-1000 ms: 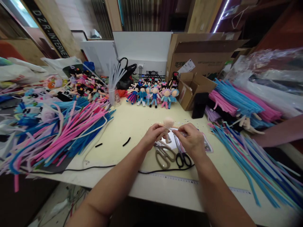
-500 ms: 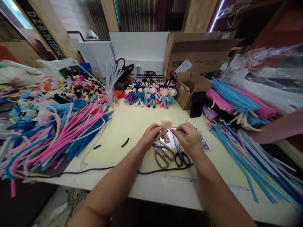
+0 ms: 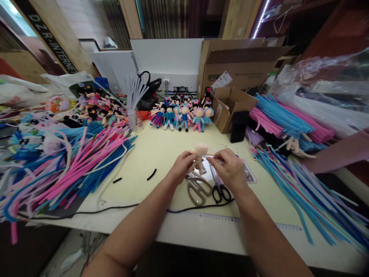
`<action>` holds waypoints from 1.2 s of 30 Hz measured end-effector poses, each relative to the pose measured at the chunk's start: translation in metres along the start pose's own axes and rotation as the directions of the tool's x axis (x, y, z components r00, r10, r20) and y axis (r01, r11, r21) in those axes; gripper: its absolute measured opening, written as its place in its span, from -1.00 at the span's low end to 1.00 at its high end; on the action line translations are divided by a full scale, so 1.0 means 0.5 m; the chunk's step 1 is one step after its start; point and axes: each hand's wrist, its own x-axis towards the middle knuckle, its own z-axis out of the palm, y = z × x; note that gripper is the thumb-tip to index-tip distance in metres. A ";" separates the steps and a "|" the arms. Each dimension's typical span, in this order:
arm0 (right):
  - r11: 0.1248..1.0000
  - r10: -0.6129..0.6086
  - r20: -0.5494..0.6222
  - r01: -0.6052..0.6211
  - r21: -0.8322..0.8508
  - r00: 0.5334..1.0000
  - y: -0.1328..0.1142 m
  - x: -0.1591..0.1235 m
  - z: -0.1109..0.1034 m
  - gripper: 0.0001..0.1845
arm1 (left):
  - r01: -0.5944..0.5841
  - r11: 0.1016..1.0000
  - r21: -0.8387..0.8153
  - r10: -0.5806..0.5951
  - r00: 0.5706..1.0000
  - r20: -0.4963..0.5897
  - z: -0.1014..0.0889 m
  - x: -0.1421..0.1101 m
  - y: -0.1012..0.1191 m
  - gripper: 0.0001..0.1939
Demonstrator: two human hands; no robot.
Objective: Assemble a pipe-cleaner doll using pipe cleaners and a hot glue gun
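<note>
Table point(image 3: 161, 146): pale yellow top, spread across the middle of the frame, its near edge running along the lower part.
Large carton point(image 3: 245, 65): brown, flaps up, a white label on its front; upper right of centre.
Stem pile point(image 3: 77, 161): fuzzy lengths in pink, blue, lilac and white, heaped across the left of the frame.
Loose stems point(image 3: 291, 192): mostly blue, fanned out toward the lower right corner.
White panel point(image 3: 167, 57): upright, top centre.
Doll group point(image 3: 184, 117): colourful little figures packed together, just above the frame's centre.
Small carton point(image 3: 226, 107): open-topped, in front of the large carton.
Left hand point(image 3: 182, 167): near the centre, thumb and forefinger pinched on the side of the pale figure point(image 3: 201, 148).
Right hand point(image 3: 232, 167): right of centre, thumb and forefinger drawn close together beside the figure; cannot tell what is between them.
Beige-handled scissors point(image 3: 198, 186): on the table, below the left hand.
Black-handled scissors point(image 3: 218, 183): just right of the beige pair, blades pointing up the frame.
Pale figure: between the two hands, round head uppermost, raised in front of the scissors; lower body partly hidden by fingers.
Black pieces point(image 3: 152, 174): two short lengths, lying apart, left of centre.
</note>
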 end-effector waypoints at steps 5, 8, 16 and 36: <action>1.000 0.009 0.006 -0.009 -0.001 1.000 -0.001 0.000 -0.001 -0.74 | 0.005 1.000 -0.013 -0.005 1.000 -0.002 0.002 -0.001 0.002 -0.67; 1.000 0.010 0.006 -0.010 -0.002 1.000 -0.001 0.000 0.000 -0.74 | 0.009 1.000 -0.016 -0.009 1.000 -0.014 0.005 -0.002 0.004 -0.67; 1.000 0.005 0.006 -0.005 -0.006 1.000 0.000 0.000 0.001 -0.74 | 0.001 1.000 0.011 -0.001 1.000 -0.017 0.001 0.001 0.000 -0.70; 1.000 0.024 0.012 -0.024 0.003 1.000 0.001 0.000 0.002 -0.74 | -0.021 1.000 -0.013 0.021 0.999 -0.032 0.002 0.000 -0.001 -0.74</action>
